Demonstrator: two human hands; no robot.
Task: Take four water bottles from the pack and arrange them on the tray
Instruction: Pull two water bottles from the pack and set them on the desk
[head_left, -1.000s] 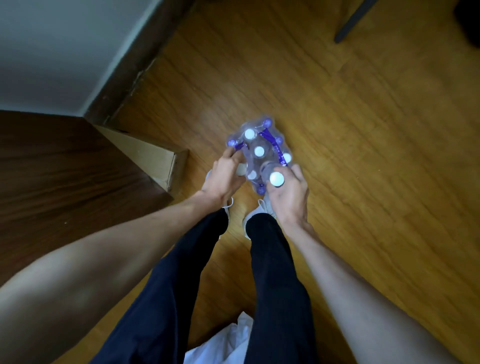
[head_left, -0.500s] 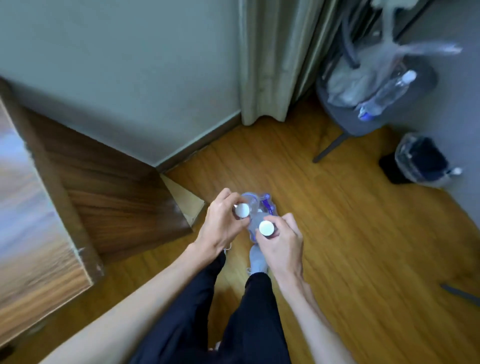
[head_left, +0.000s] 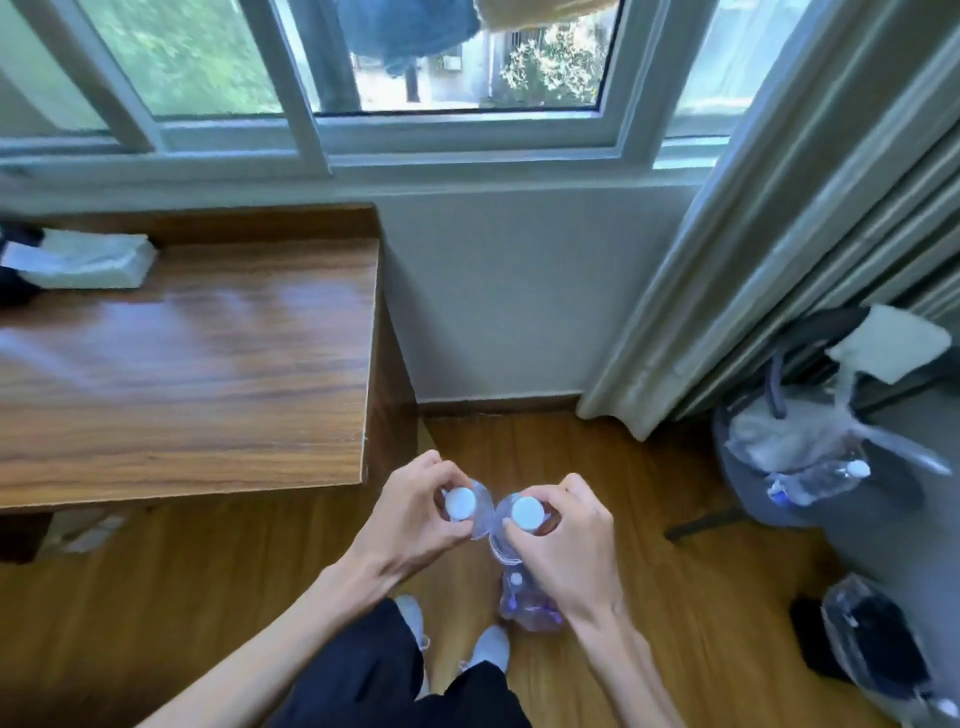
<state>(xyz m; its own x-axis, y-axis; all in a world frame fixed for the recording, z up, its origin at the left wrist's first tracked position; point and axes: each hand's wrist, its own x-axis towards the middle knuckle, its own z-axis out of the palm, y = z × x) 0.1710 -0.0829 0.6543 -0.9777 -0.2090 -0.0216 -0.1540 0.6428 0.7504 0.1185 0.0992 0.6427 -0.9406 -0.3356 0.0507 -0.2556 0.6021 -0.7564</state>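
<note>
My left hand (head_left: 415, 514) grips a clear water bottle by its neck, its white cap (head_left: 460, 503) showing between my fingers. My right hand (head_left: 566, 551) grips a second water bottle the same way, with its white cap (head_left: 527, 513) facing up. Both bottles hang upright side by side, almost touching, above the floor. Below them the plastic-wrapped pack (head_left: 524, 605) with purple markings sits on the floor by my feet, partly hidden by my right wrist. No tray is in view.
A wooden desk (head_left: 208, 374) stands to the left with a white tissue pack (head_left: 85, 260) at its far corner. A grey chair (head_left: 810, 499) at the right carries bags and a lying bottle (head_left: 815, 480). A lined bin (head_left: 878, 649) stands lower right. A curtain (head_left: 753, 260) hangs ahead.
I have stood up from the pack on the floor. Both hands have lifted a bottle each out of the pack, and the view has tilted up from the floor to the desk and window.
</note>
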